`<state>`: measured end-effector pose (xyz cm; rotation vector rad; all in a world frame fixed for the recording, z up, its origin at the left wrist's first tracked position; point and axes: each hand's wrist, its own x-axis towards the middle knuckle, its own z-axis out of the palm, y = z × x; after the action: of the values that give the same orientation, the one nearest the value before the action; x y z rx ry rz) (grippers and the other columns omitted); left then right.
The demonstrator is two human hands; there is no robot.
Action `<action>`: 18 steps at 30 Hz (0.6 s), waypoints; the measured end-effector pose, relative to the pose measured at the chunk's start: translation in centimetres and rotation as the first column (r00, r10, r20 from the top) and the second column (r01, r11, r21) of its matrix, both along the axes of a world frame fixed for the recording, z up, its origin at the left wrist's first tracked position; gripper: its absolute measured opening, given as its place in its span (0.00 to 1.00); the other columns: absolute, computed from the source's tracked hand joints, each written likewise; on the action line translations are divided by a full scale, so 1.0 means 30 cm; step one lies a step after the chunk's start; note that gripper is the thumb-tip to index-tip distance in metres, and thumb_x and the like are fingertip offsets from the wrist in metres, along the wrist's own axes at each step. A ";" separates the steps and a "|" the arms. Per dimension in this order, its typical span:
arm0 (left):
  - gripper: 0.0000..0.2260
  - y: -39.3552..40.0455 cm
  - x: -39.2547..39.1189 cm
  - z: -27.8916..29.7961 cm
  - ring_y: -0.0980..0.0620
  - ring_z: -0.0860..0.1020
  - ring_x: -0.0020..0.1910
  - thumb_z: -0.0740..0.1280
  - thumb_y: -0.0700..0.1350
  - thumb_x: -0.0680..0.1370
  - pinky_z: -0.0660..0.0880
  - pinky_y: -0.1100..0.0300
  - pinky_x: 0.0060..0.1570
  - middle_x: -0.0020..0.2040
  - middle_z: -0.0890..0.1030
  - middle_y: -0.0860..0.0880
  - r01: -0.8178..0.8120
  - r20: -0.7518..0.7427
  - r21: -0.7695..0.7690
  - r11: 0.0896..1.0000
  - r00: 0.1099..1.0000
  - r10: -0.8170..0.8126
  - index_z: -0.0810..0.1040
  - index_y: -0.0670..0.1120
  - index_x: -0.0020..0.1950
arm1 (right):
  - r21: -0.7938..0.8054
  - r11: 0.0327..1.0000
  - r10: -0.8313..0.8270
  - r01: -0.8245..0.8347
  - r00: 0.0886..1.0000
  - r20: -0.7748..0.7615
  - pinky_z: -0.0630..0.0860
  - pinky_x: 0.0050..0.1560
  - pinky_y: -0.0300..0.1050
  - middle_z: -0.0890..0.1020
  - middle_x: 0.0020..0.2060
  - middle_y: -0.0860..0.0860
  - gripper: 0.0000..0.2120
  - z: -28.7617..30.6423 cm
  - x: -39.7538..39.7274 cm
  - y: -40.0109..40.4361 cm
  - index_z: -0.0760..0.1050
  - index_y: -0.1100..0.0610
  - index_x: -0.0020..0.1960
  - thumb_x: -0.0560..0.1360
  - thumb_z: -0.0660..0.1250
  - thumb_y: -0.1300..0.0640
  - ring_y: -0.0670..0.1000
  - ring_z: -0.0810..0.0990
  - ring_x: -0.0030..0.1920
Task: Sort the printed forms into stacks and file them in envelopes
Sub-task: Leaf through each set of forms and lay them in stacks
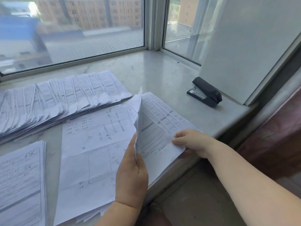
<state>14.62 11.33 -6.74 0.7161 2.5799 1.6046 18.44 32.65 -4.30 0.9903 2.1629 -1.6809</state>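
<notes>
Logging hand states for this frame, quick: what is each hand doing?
Left hand: pinches a lifted sheet.
Right hand: fingertips press the printed form flat; grip unclear.

Fanned forms (53, 101) far left; neat stack (21, 181) near left; ctr pile (91, 152), top sheet (138, 118) lifted upright.

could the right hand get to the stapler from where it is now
Probably yes. The stapler sits in the open on the sill, beyond the right hand, with only bare sill between them. That hand would first have to let go of the form it pinches.
</notes>
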 end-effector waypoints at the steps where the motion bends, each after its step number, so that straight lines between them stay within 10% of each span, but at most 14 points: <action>1: 0.22 0.002 -0.002 -0.001 0.61 0.70 0.61 0.58 0.42 0.81 0.62 0.81 0.49 0.66 0.73 0.58 0.003 0.012 -0.010 1.000 1.000 -0.003 0.62 0.58 0.73 | -0.028 0.999 -0.018 0.017 1.000 -0.019 0.76 0.35 0.39 0.82 0.38 0.54 0.06 0.007 0.006 0.003 0.79 0.61 0.42 0.76 0.66 0.62 0.49 0.81 0.38; 8: 0.23 -0.007 0.006 0.034 0.56 0.71 0.64 0.57 0.40 0.81 0.63 0.74 0.52 0.67 0.72 0.58 0.006 -0.032 -0.044 0.999 0.999 -0.007 0.61 0.61 0.72 | 0.173 0.979 -0.092 0.103 0.993 -0.071 0.64 0.29 0.37 0.71 0.19 0.42 0.17 -0.026 0.018 -0.021 0.68 0.53 0.28 0.69 0.73 0.62 0.40 0.69 0.22; 18: 0.27 -0.013 0.013 0.034 0.55 0.71 0.66 0.57 0.39 0.80 0.67 0.65 0.54 0.72 0.66 0.61 0.072 -0.057 -0.246 0.967 0.994 -0.089 0.57 0.59 0.75 | 0.223 0.963 -0.138 0.155 0.987 -0.087 0.77 0.42 0.43 0.82 0.36 0.52 0.09 -0.030 0.014 -0.049 0.76 0.56 0.37 0.69 0.76 0.58 0.50 0.80 0.36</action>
<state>15.01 10.95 -5.72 0.8530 2.6897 1.2325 18.86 31.19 -5.21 1.1957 2.4267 -1.5743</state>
